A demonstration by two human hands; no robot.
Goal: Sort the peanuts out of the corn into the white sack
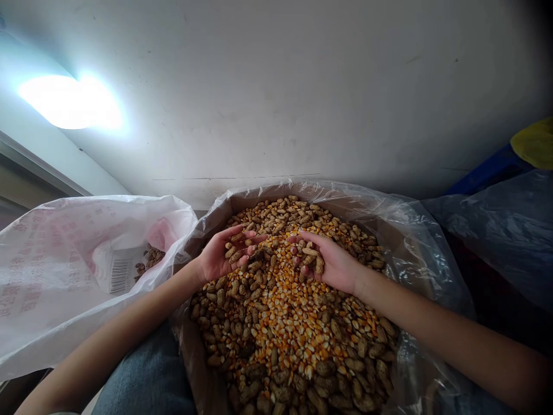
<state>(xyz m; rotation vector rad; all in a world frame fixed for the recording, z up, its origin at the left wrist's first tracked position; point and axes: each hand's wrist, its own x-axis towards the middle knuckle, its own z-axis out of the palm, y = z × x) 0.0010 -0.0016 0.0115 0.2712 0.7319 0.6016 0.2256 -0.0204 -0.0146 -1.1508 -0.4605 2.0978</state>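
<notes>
Tan peanuts (pixel 235 248) rest on the curled fingers (pixel 244 236) of the left hand (pixel 220 256), which are close together and cupped around the load. The right hand (pixel 332 265) curls its fingers (pixel 305 237) the same way around more peanuts (pixel 310 256), its fingertips pointing toward nine o'clock and just apart from the other hand. Both hands sit low over a mixed heap of peanuts and orange-yellow dried corn kernels (pixel 276 323), which fills a cardboard box (pixel 201 369) lined with a clear plastic bag (pixel 415 259). At nine o'clock from the box, a white printed plastic sack (pixel 56 271) with a barcode label (pixel 121 275) holds further peanuts (pixel 149 258). Blue jeans (pixel 147 374) show at seven o'clock, a translucent bluish plastic sheet (pixel 501 230) lies at three, a blue object (pixel 488 170) and a yellow object (pixel 536 143) sit at two, and a white wall (pixel 276 98) rises at twelve, with a bright lamp (pixel 69 102) at ten.
</notes>
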